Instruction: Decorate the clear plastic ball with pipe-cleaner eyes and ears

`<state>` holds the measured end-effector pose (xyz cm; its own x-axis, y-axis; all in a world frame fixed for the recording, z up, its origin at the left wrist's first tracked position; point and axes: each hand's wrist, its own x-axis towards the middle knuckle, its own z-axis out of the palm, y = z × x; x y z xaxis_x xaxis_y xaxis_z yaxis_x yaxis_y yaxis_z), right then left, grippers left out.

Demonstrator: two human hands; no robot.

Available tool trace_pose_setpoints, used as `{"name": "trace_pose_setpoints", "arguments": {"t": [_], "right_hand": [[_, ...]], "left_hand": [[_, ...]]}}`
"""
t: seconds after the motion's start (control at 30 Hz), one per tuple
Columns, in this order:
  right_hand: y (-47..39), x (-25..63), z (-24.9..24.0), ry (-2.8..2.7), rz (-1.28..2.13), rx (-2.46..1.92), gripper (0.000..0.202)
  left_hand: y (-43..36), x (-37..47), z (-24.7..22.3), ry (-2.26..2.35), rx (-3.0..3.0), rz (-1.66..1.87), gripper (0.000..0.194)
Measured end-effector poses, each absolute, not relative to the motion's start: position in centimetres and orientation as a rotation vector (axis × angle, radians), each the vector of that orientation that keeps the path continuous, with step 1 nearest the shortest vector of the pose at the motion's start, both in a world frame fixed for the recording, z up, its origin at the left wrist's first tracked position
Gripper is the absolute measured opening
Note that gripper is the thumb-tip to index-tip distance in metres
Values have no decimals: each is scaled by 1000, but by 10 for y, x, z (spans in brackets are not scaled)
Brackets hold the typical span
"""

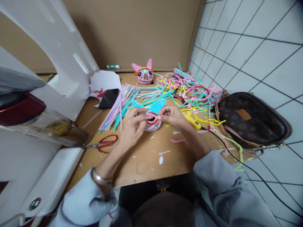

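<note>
Dark brown patterned handbag (255, 129) at the right, with a tan patch and a pale brown strap. Pale tiles (239, 28) with dark joints fill the area behind it. At the back, a white-and-green marker (113, 66) lies near a plain brown board (139, 34). Further left: a black phone (109, 98) beside white paper (106, 81) with red markings — then a clear container (59, 130) with a dark red top, near a white slotted panel (59, 34).

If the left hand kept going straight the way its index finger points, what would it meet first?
The craft, which the left hand already seems to touch. Just beyond, the right hand looks next in line, though depth is unclear from this single view.
</note>
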<state>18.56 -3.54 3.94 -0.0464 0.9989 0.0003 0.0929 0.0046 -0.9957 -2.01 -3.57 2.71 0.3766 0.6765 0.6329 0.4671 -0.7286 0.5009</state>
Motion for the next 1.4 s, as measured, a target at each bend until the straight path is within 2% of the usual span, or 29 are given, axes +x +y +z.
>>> {"name": "trace_pose_setpoints", "arguments": {"t": [0.47,0.83,1.07,1.27,1.4], "right_hand": [[-35,175,22,-1287,998,-1045,21],[-30,173,9,-1244,1010,-982,32],[-31,178,8,-1532,715,-924,9],[-37,181,7,-1795,343,-916,26],[-34,179,-4,-1819,262,-896,38]], "left_hand": [[-32,-20,26,1006,2348,1297,32],[-31,-24,24,988,2310,1335,32],[-31,-23,23,1032,2284,1325,31],[-30,-25,23,1037,2240,1334,31],[-28,-25,24,1064,2186,1346,29]]}}
